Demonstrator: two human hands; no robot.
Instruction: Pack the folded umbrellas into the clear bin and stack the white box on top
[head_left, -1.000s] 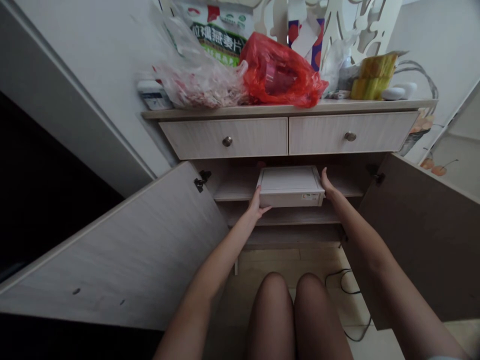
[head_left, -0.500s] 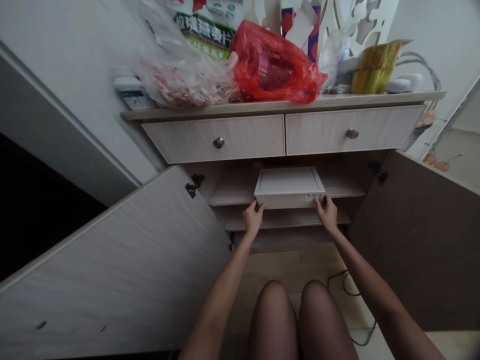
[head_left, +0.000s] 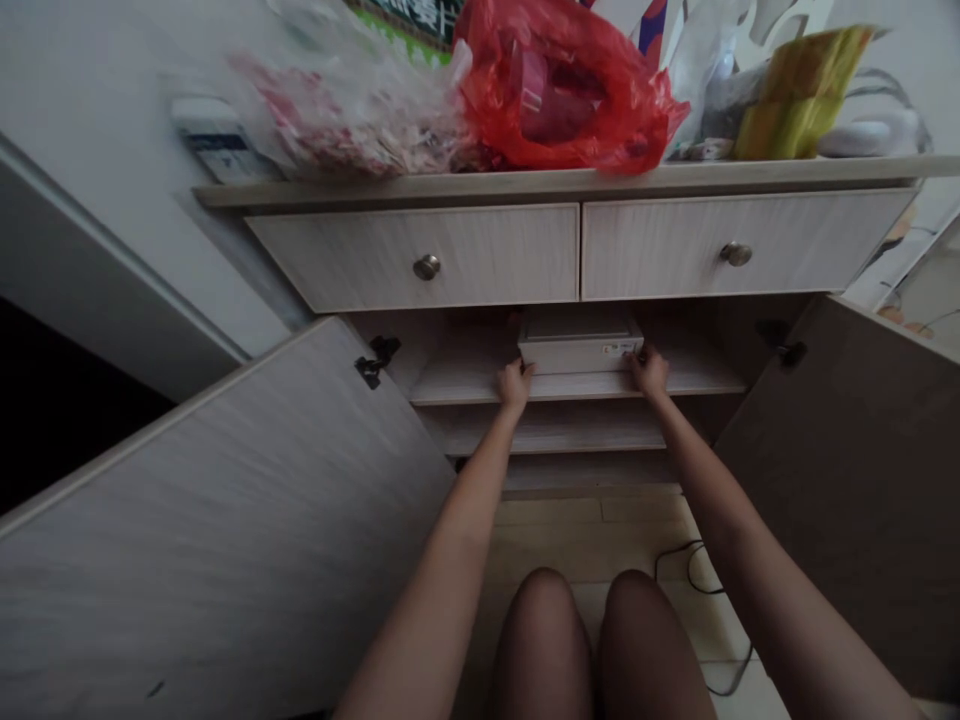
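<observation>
left hand [head_left: 514,385] and right hand [head_left: 648,370] closed on a white box's [head_left: 579,350] front corners, cabinet shelf [head_left: 465,380] beneath

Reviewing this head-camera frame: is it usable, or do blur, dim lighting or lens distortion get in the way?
Head view: motion blur smears the clear plastic bag; the dim cabinet interior leaves the left hand and right hand shadowed but readable; wide-angle distortion splays the open cabinet door.

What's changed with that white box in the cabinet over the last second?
The white box has slid back onto the cabinet shelf, away from the shelf's front edge. The left hand and right hand moved from its sides to its front corners, following it in. The cabinet doors stayed open.
</observation>
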